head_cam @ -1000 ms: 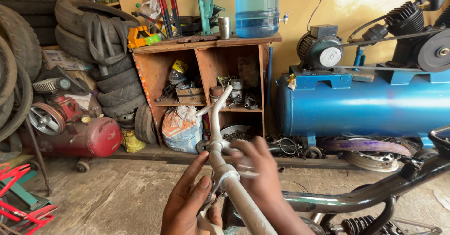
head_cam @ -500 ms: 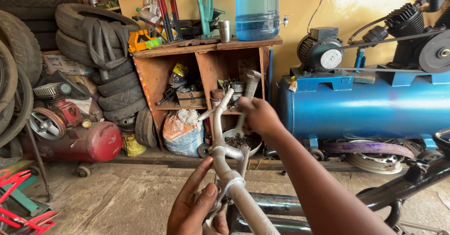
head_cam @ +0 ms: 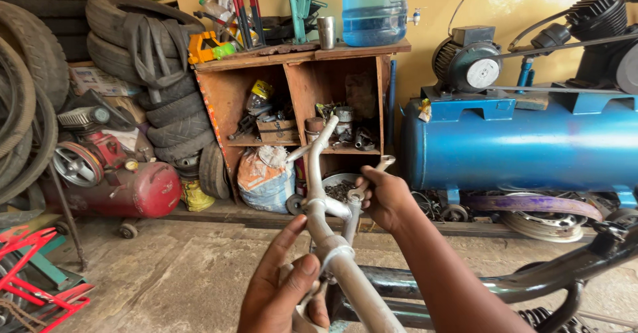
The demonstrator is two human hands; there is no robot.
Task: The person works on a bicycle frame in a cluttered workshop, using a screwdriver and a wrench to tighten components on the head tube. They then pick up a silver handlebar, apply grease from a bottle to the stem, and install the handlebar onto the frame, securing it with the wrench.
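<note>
The silver handlebar (head_cam: 332, 233) runs upward away from us; our right hand (head_cam: 385, 197) clamps its far lever, left hand (head_cam: 282, 290) fingers wrap its stem.

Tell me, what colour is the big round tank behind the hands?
Bright blue. The tank lies on its side along the yellow wall, plain to see in the head view.

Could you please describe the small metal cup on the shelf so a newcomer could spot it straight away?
Find the wooden shelf unit against the yellow wall. On its top, the metal cup stands just left of the big blue water bottle, the only shiny silver cylinder there.
</note>
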